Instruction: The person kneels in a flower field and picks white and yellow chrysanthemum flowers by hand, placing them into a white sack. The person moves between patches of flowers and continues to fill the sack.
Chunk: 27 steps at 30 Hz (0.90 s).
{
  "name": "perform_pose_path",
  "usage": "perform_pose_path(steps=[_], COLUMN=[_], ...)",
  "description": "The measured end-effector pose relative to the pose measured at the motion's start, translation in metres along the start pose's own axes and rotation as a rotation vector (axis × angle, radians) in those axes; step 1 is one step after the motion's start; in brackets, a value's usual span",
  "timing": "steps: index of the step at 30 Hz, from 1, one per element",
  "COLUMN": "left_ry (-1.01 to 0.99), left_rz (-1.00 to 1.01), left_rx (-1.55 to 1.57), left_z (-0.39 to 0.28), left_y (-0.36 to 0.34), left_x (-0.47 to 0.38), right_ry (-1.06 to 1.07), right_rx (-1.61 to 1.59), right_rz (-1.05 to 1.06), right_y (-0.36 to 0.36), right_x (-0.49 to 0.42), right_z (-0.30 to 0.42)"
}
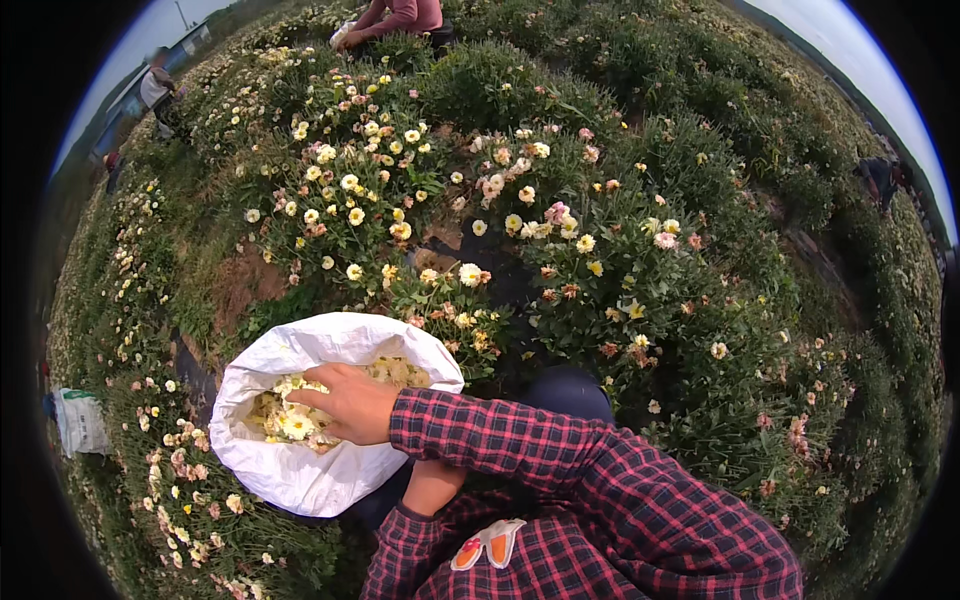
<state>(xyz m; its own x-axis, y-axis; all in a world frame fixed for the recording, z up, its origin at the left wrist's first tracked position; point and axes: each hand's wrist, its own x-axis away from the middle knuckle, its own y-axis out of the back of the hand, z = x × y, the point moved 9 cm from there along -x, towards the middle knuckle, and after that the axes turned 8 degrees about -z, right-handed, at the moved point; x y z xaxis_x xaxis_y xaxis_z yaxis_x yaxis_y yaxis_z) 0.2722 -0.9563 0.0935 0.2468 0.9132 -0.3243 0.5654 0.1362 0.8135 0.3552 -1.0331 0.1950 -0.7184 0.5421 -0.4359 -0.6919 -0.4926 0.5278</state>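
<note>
A white woven sack with its mouth rolled wide stands before me, left of centre, with pale yellow and cream flower heads inside. My right hand reaches over the sack's mouth from the right, palm down, its fingers spread over the flower heads; whether any are held under it is hidden. Below that forearm, my left hand is at the sack's near right side, with only its wrist and the back part showing. Its fingers are hidden behind the sack and my right arm. Both sleeves are red and black checked.
Flowering plants with cream and pink blooms surround me, with dark plastic sheeting between them. Another white sack stands at the far left. A person in pink crouches at the top; others are at the upper left and right.
</note>
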Motion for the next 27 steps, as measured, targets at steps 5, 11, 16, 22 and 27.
perform_pose_path(steps=[5, 11, 16, 22, 27], left_ry=[0.601, 0.542, 0.166, 0.292, 0.071], left_rz=[0.176, 0.036, -0.153, -0.146, 0.17], left_rx=[0.524, 0.716, 0.636, 0.499, 0.284], left_z=[0.017, 0.002, -0.049, 0.012, 0.035], left_y=[0.007, -0.004, 0.005, -0.035, -0.123], left_x=[-0.004, -0.07, -0.21, -0.316, -0.369], right_ry=[0.011, -0.485, -0.692, -0.599, -0.564], right_rx=[-0.134, 0.482, 0.916, 0.81, 0.669], right_rz=[-0.189, -0.702, -0.303, -0.229, -0.215], right_y=[0.07, 0.285, 0.305, 0.211, 0.169], right_x=[0.015, 0.107, 0.129, 0.169, 0.189], right_z=[-0.026, -0.179, -0.252, -0.271, -0.249])
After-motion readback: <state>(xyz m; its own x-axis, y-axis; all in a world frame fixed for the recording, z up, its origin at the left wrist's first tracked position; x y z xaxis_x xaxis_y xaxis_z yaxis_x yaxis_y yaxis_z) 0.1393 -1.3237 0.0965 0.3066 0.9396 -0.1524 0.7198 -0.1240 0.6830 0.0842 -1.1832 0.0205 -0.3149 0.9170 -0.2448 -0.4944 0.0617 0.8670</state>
